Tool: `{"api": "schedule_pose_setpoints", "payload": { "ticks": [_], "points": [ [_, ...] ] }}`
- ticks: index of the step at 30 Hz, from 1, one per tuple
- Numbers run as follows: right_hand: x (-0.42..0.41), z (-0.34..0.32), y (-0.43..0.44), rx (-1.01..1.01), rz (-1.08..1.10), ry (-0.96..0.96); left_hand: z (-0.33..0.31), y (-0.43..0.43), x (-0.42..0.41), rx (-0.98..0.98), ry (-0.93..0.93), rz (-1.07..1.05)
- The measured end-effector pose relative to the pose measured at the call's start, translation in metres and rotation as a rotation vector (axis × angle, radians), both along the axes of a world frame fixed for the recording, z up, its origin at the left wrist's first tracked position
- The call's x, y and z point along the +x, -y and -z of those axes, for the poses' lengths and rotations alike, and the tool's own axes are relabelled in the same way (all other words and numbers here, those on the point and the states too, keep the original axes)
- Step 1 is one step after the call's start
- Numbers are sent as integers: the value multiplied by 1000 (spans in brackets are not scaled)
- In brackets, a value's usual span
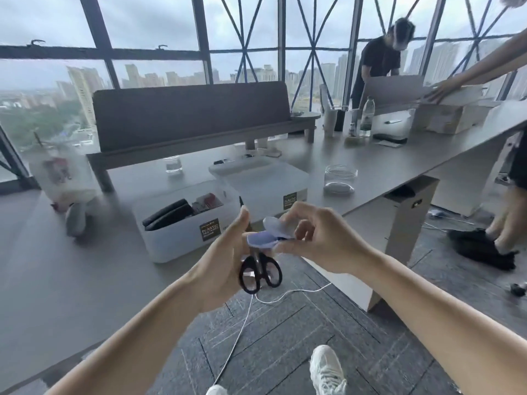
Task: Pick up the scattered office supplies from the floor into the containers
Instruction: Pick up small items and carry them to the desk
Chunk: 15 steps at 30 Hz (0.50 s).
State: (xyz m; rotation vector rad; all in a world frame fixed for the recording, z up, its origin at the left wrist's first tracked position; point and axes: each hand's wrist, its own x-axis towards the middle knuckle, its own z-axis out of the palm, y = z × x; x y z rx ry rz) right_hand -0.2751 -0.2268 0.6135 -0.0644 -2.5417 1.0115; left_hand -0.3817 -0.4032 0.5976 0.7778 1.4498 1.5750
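Observation:
My left hand (219, 260) grips black-handled scissors (261, 273), handles hanging down, blade tip poking up past the thumb. My right hand (316, 238) pinches a pale blue, flat rounded item (268, 236) that sits against the scissors between both hands. What the blue item is I cannot tell. Just beyond the hands stands an open white plastic container (182, 243) on the desk, holding black rolled items and a red packet. A second white container (273, 181) with its lid on stands behind it to the right.
A clear jar (340, 178) stands on the grey desk (399, 158). A dark bench (188, 121) is behind. A white cable (242, 317) runs across the carpet by my white shoe (326, 369). Other people stand at the right; a water bottle (367, 116) and boxes are on the desk.

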Motion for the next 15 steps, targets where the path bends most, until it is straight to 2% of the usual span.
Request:
{"api": "schedule_pose_setpoints", "payload": {
  "ticks": [2,4,8,15],
  "points": [
    [-26,3,-10,-141,22,-34,1,6,-26,5,102,-58],
    [-49,3,-18,-244,28,-37,3,16,-49,1,86,-61],
    [-90,-5,-23,-434,-93,24,-6,32,-89,-40,-185,-190],
    [-174,-45,-14,-382,-158,61,-49,71,-152,-159,-589,-397]
  ]
}}
